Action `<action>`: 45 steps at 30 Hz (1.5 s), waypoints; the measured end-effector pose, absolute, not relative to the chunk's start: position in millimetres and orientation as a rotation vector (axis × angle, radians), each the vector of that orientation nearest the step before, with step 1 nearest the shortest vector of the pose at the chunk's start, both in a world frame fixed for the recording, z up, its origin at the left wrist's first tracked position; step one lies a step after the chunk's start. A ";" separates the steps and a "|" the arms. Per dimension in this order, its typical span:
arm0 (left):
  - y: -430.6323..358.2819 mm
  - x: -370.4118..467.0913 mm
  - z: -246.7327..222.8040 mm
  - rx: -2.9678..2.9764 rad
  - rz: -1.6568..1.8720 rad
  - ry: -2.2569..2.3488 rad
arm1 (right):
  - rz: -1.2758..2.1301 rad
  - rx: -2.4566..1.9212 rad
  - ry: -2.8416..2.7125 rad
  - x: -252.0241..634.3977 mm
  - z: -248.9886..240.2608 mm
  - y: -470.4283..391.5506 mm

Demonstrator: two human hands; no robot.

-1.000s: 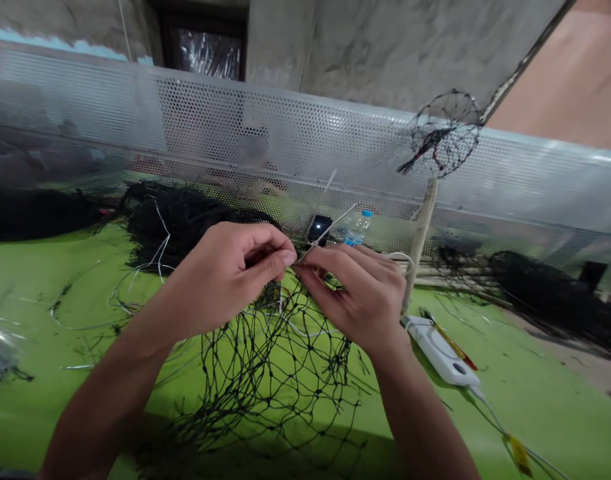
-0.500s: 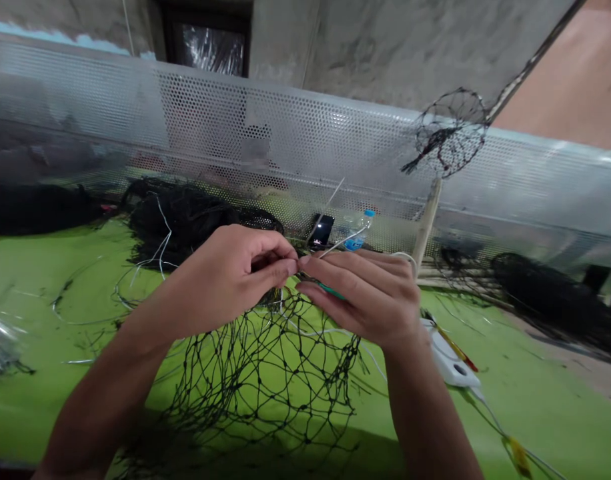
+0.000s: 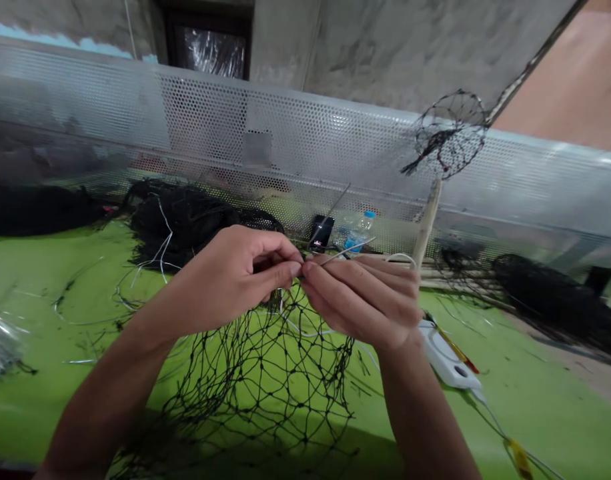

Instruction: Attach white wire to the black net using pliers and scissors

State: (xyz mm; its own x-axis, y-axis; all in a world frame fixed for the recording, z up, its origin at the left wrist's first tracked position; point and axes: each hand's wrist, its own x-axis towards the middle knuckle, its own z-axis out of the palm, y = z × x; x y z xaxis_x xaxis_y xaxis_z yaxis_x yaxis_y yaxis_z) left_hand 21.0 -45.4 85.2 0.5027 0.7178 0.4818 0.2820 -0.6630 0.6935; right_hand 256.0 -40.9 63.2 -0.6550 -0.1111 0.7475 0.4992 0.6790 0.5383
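My left hand (image 3: 240,270) is closed, thumb and forefinger pinched at the top of a black knotted net (image 3: 280,367). The net hangs below both hands, its lower part spread over the green surface. My right hand (image 3: 363,293) is also closed, its fingertips meeting the left ones at the same spot. A thin pale wire (image 3: 353,248) sticks up from the right fingertips. Another thin stiff strand (image 3: 330,213) rises behind the hands, slanting right. The exact point of the pinch is hidden by the fingers. Whatever lies in the right palm cannot be seen.
Bundled black netting (image 3: 180,210) lies at back left, with loose wire (image 3: 166,240). Behind the hands are a phone (image 3: 322,231) and a water bottle (image 3: 359,230). A wooden pole (image 3: 426,223) stands behind a white power strip (image 3: 450,360). A perforated metal panel (image 3: 305,147) borders the green table (image 3: 525,407).
Both hands stay pinched together. My right fingers have drawn closer together, and a green object glimpsed under them is now hidden. The pale wire has tipped lower to the right.
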 end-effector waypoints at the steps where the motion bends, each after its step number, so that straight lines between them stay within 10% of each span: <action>1: -45.2 21.1 84.6 2.207 1.067 0.810 | -1.002 -0.270 -2.076 256.5 62.3 -39.5; 27: -46.1 35.6 70.5 2.673 1.727 0.789 | -0.679 -0.638 -1.978 245.9 72.0 -54.0; 45: -37.6 31.2 81.5 1.823 1.227 0.648 | -0.723 -0.627 -1.994 241.8 70.6 -50.0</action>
